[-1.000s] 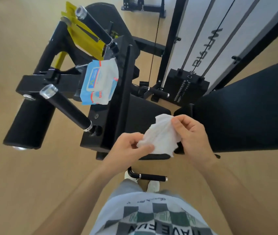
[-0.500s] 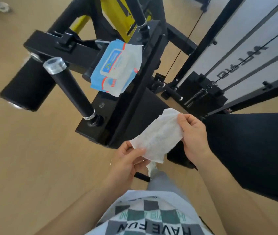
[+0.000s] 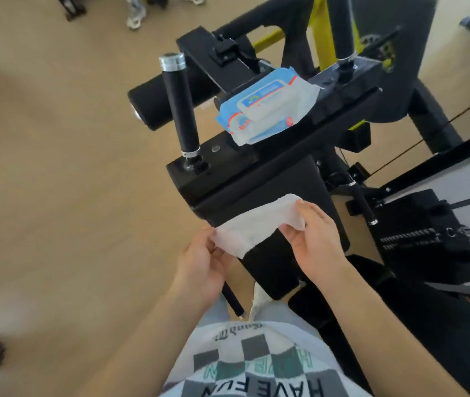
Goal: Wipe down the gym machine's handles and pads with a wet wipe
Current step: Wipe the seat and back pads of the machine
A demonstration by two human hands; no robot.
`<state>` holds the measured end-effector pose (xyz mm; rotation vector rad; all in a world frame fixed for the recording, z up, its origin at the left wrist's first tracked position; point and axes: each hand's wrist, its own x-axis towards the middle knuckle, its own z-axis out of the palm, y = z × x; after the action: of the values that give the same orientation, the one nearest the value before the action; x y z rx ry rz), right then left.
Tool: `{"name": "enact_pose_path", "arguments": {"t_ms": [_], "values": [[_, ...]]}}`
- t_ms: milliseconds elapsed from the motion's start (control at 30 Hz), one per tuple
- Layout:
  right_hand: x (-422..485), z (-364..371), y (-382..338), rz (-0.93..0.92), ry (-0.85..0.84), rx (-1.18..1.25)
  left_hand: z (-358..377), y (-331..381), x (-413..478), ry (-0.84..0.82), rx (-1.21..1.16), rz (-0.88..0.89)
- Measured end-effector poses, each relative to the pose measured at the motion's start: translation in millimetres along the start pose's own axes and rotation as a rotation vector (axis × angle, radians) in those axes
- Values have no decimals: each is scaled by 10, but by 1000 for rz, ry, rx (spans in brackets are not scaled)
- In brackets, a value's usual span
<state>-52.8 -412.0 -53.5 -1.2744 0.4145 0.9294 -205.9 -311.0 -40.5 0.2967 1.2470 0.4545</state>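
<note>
Two hands share one wet wipe [image 3: 256, 224], drawn out in the air between them. The left hand [image 3: 199, 270] pinches its lower corner at seven o'clock of the sheet, and the right hand [image 3: 317, 242] grips the bunched upper end at two o'clock, so neither hand is free. The sheet hangs just in front of the machine's black pad [image 3: 285, 179]; whether it touches I cannot tell. It looks thin, limp and damp. I judge it very light and apt to sag, bunch or tear, so it is best folded into a wad and pressed flat under the fingers.

From the hands, the near handle [image 3: 180, 110] stands at eleven o'clock, rigid and chrome-capped, with the roller pad [image 3: 147, 107] behind it. The wipe pack [image 3: 265, 110] lies at twelve, a second handle [image 3: 342, 24] rises at one, and the weight stack [image 3: 423, 233] sits at three.
</note>
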Motion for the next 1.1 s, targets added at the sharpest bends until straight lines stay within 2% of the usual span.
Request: {"name": "enact_pose_path", "arguments": {"t_ms": [67,133,200,267,367,500,567,700,800,867,1100], "values": [[-4,109,-19,-10,-175,59,43,62,-25,-30,-163,-2],[-16,225,9,-89,-328,-8,72,115,-49,-68,-284,57],[10,341,97,-261,-377,-202,80,143,-43,-75,-337,154],[66,418,210,-448,-334,-405,63,121,-21,-40,-288,277],[177,459,352,-695,-247,-657,42,26,20,44,-54,502],[294,481,516,-957,-232,-708,2,-79,139,146,528,925],[344,499,563,-1036,-192,-740,7,-91,196,155,731,1066],[361,586,523,-1057,-112,-697,48,-11,324,264,956,1200],[400,619,466,-1024,-41,-698,-36,44,428,279,976,1341],[415,607,438,-997,-42,-720,-87,65,442,292,949,1321],[331,499,503,-865,-125,-719,-193,41,350,320,883,1069]]}}
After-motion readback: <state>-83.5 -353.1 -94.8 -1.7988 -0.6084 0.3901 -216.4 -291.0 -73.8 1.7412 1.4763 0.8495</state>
